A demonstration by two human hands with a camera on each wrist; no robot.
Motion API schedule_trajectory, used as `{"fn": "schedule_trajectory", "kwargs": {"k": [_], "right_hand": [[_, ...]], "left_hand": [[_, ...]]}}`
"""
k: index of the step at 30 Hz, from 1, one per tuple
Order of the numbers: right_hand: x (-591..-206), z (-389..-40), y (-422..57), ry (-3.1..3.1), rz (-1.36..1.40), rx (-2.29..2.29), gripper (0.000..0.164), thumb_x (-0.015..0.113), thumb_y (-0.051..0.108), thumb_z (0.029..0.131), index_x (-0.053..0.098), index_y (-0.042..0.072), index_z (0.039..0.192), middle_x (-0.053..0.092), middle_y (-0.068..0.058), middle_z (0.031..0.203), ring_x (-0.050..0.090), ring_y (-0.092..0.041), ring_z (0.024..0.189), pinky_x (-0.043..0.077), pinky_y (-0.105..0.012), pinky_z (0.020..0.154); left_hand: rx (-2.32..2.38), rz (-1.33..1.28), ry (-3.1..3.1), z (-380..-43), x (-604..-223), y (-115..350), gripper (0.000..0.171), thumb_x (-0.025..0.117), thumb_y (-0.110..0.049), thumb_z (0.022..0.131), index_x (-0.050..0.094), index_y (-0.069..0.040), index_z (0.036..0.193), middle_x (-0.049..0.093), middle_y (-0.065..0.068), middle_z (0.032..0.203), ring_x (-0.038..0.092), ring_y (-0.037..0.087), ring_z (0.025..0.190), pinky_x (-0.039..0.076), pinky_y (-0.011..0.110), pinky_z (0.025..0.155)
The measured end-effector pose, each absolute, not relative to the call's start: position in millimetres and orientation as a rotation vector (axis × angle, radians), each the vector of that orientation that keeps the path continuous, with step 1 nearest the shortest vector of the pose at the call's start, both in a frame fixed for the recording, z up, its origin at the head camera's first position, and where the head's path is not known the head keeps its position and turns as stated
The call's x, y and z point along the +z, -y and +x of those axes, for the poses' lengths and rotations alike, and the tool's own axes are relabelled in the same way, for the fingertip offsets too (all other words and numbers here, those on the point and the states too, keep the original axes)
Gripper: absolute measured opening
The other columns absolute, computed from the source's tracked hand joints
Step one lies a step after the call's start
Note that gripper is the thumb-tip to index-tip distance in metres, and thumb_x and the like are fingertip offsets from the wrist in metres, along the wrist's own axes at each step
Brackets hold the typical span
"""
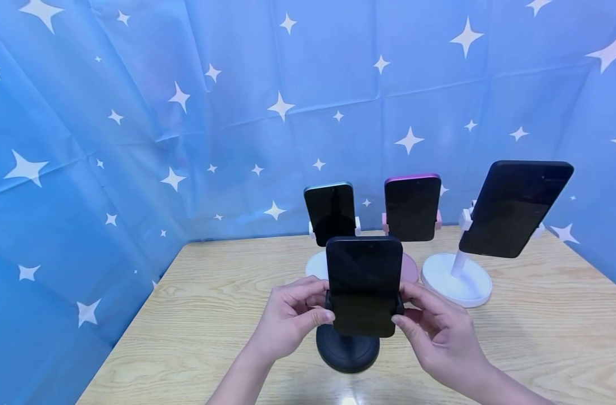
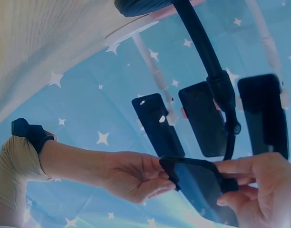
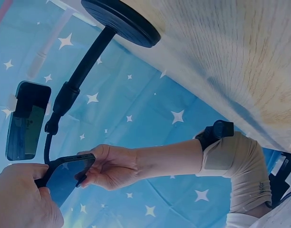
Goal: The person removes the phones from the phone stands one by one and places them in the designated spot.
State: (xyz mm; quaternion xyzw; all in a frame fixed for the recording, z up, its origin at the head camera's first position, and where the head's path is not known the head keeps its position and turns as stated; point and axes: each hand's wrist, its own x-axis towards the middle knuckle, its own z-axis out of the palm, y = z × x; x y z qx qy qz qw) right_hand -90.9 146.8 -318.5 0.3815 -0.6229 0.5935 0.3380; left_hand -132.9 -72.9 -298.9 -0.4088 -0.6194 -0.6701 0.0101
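A black phone (image 1: pixel 365 287) sits upright, tilted back slightly, in the clamp of a black phone stand (image 1: pixel 347 351) on the table. My left hand (image 1: pixel 297 315) pinches the clamp's left arm between thumb and fingers, the thumb right at the phone's edge. On the other side my right hand (image 1: pixel 436 326) grips the right clamp arm (image 1: pixel 400 305) likewise. Both wrist views appear upside down; in the right wrist view the stand's black pole (image 3: pixel 91 57) runs from its round base (image 3: pixel 121 21) to the phone. The back of the clamp is hidden in the head view.
Behind stand three more phones in stands: a blue-edged phone (image 1: pixel 330 214), a pink-edged phone (image 1: pixel 413 208) on a pink stand, and a larger black phone (image 1: pixel 515 208) on a white stand (image 1: pixel 457 287). A blue star-patterned curtain (image 1: pixel 237 140) backs the wooden table (image 1: pixel 196 326).
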Motion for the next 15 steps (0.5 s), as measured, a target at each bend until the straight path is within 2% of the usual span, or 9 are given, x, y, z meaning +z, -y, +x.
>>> {"fn": "schedule_trajectory", "kwargs": {"k": [3,15], "right_hand": [[-319.6,-91.2,-147.1,1.583,1.017,1.591,0.038,0.062,0.001,0.082,0.054,-0.008,0.118,0.06,-0.002,0.116,0.062,-0.007,0.095,0.048,-0.014,0.077],[-322.5,-88.4,-149.5,1.608,0.967,1.616,0.039,0.064,-0.001,0.08,0.056,-0.005,0.118,0.061,-0.002,0.115,0.062,-0.007,0.093,0.048,-0.014,0.077]], "left_hand": [[-2.077,-1.298,1.921,-133.3,-299.9,72.8,0.028,0.062,0.013,0.076,0.056,0.022,0.101,0.053,0.033,0.087,0.061,0.005,0.078,0.052,0.021,0.065],[-2.148,-1.23,1.976,-130.0,-298.5,72.7,0.029,0.063,0.01,0.075,0.055,0.022,0.101,0.052,0.036,0.09,0.063,0.005,0.082,0.053,0.022,0.067]]}}
